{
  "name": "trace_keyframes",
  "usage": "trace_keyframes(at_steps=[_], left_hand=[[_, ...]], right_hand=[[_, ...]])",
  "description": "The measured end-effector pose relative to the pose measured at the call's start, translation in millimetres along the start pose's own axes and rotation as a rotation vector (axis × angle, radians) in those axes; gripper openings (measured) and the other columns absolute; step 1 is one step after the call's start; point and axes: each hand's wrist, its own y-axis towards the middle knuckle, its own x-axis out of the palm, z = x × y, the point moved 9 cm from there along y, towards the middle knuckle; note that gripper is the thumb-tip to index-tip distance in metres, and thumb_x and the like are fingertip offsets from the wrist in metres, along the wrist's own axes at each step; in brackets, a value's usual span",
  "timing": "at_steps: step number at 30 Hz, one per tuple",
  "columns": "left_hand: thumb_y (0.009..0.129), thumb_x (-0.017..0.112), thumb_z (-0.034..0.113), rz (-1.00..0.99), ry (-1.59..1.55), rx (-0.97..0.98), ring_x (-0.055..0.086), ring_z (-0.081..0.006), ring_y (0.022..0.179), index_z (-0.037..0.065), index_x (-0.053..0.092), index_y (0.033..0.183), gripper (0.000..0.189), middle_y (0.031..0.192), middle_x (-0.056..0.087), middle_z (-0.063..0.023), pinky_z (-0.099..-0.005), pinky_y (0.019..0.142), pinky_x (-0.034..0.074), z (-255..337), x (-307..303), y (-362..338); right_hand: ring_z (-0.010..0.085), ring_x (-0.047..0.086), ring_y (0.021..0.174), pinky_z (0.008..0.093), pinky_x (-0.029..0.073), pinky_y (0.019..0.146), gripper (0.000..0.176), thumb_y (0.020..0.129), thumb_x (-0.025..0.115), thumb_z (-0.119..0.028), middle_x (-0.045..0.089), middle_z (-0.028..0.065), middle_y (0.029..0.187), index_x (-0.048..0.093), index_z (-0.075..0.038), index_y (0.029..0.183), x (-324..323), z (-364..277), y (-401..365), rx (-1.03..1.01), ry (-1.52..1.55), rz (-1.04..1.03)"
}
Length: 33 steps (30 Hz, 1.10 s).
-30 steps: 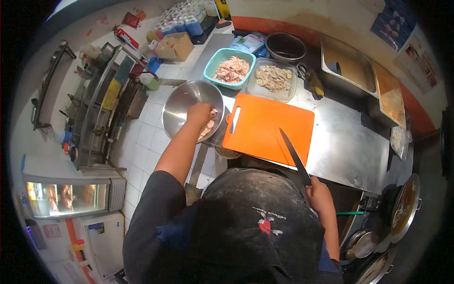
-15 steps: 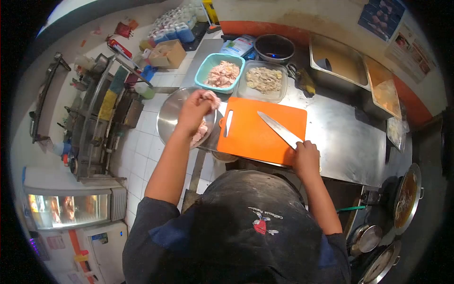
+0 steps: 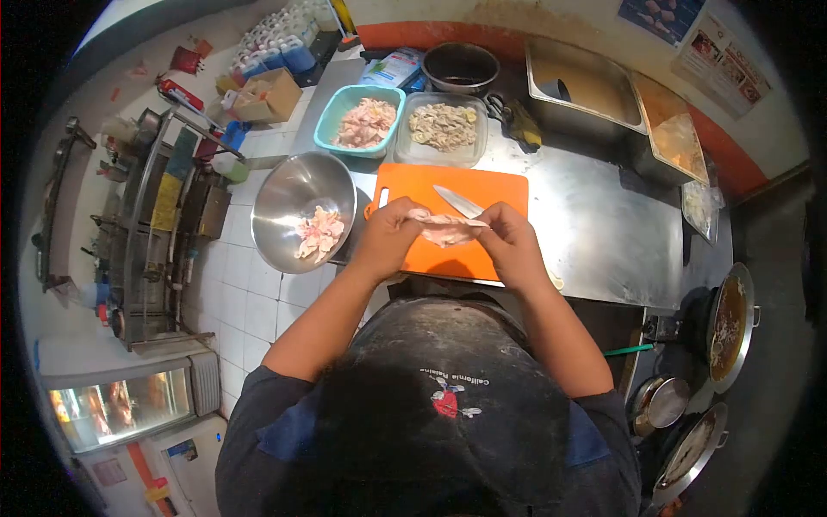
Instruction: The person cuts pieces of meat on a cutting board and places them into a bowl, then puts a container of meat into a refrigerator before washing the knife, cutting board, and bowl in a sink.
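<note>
Over the orange cutting board (image 3: 497, 183), my left hand (image 3: 388, 239) and my right hand (image 3: 510, 241) pinch opposite ends of a pale pink piece of raw meat (image 3: 446, 231), stretched between them. Both hands are closed on it. Behind the meat, a knife (image 3: 457, 202) lies on the board; its handle end is hidden by my right hand. Left of the board, a steel bowl (image 3: 280, 185) holds several raw meat pieces (image 3: 319, 233). A turquoise tub (image 3: 324, 129) of similar meat stands behind, beside a clear plastic container (image 3: 431, 158) of greyish, chopped-looking food.
The steel table (image 3: 594, 228) extends to the right. At its back are a dark round pan (image 3: 461, 65), scissors (image 3: 496, 107) and deep steel trays (image 3: 586, 79). Large pans (image 3: 732, 327) stand at lower right. A metal rack (image 3: 164, 207) is on the left.
My right hand has let go of the knife, which now lies on the board. My left hand has brought the meat from above the bowl to the board, and both hands now hold it.
</note>
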Motion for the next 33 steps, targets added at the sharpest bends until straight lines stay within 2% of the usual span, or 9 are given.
trace_keyframes(at_steps=[5, 8, 10, 11, 21, 24, 27, 31, 33], left_hand=[[0.098, 0.071, 0.007, -0.007, 0.191, -0.068, 0.067, -0.0121, 0.092, 0.003, 0.065, 0.105, 0.011, 0.099, 0.071, -0.0044, -0.0295, 0.086, 0.054, -28, -21, 10], [0.095, 0.075, 0.009, -0.047, 0.307, -0.065, 0.067, -0.0168, 0.099, 0.004, 0.063, 0.113, 0.022, 0.113, 0.071, -0.0078, -0.0336, 0.093, 0.054, -21, -3, 8], [0.09, 0.081, 0.012, -0.138, 0.454, 0.271, 0.07, -0.0231, 0.107, 0.004, 0.063, 0.126, 0.041, 0.121, 0.072, -0.0113, -0.038, 0.1, 0.054, 34, 37, -3], [0.089, 0.083, 0.016, -0.22, 0.489, 0.313, 0.07, -0.0263, 0.113, 0.004, 0.064, 0.132, 0.049, 0.121, 0.074, -0.0117, -0.042, 0.106, 0.052, 39, 52, -2], [0.094, 0.077, 0.012, -0.278, 0.028, -0.073, 0.072, -0.0163, 0.094, 0.002, 0.071, 0.108, 0.018, 0.101, 0.075, -0.0053, -0.0376, 0.091, 0.059, -32, 45, 16], [0.093, 0.074, 0.01, -0.166, 0.38, 0.161, 0.074, -0.0202, 0.092, 0.002, 0.07, 0.107, 0.016, 0.099, 0.076, -0.0082, -0.0383, 0.087, 0.059, -23, 17, 28], [0.091, 0.069, 0.008, -0.07, 0.73, 0.201, 0.075, -0.0345, 0.092, 0.004, 0.072, 0.109, 0.018, 0.1, 0.077, -0.0165, -0.0428, 0.085, 0.059, -19, 1, 43], [0.089, 0.071, 0.012, -0.11, 0.994, 0.344, 0.075, -0.0361, 0.094, 0.007, 0.077, 0.104, 0.017, 0.1, 0.078, -0.0147, -0.0494, 0.084, 0.059, -39, 7, 42], [0.085, 0.075, 0.018, -0.277, 1.142, 0.418, 0.074, -0.0352, 0.093, 0.01, 0.078, 0.097, 0.015, 0.092, 0.077, -0.0117, -0.0518, 0.08, 0.056, -67, 30, 23]], right_hand=[[0.0108, 0.066, 0.092, 0.0297, 0.053, 0.085, 0.01, 0.106, 0.07, -0.007, 0.073, 0.0047, 0.096, 0.068, 0.003, 0.103, -16, -1, 2, 0.0, 0.238, 0.085], [0.0182, 0.068, 0.088, 0.0342, 0.054, 0.084, 0.013, 0.106, 0.071, -0.011, 0.072, 0.0089, 0.096, 0.071, 0.002, 0.103, -11, -10, 5, -0.012, 0.07, -0.02], [0.0291, 0.068, 0.086, 0.0407, 0.054, 0.083, 0.016, 0.104, 0.072, -0.016, 0.07, 0.0134, 0.09, 0.074, 0.0, 0.1, 8, -39, 3, -0.217, -0.395, -0.153], [0.0375, 0.068, 0.088, 0.0465, 0.053, 0.083, 0.018, 0.103, 0.072, -0.018, 0.07, 0.0183, 0.088, 0.074, -0.001, 0.096, 12, -48, 2, -0.244, -0.416, -0.155], [0.0387, 0.068, 0.085, 0.0479, 0.053, 0.08, 0.027, 0.105, 0.07, -0.023, 0.069, 0.0193, 0.085, 0.072, 0.001, 0.092, -1, -13, 20, -0.182, -0.455, -0.223], [0.0393, 0.069, 0.092, 0.0497, 0.053, 0.084, 0.027, 0.104, 0.073, -0.026, 0.071, 0.0184, 0.09, 0.073, -0.002, 0.092, -2, 19, 36, 0.007, -0.49, -0.271], [0.0373, 0.069, 0.101, 0.0504, 0.053, 0.087, 0.022, 0.1, 0.076, -0.028, 0.073, 0.0158, 0.098, 0.077, -0.007, 0.094, -1, 17, 54, -0.241, -0.838, -0.184], [0.0349, 0.069, 0.106, 0.0526, 0.054, 0.089, 0.012, 0.096, 0.077, -0.026, 0.073, 0.0112, 0.103, 0.079, -0.014, 0.097, 8, 33, 58, -0.351, -1.194, -0.176], [0.0346, 0.069, 0.105, 0.0528, 0.054, 0.088, 0.01, 0.095, 0.076, -0.024, 0.072, 0.0104, 0.102, 0.079, -0.015, 0.097, 7, 56, 52, -0.385, -1.308, -0.198]])
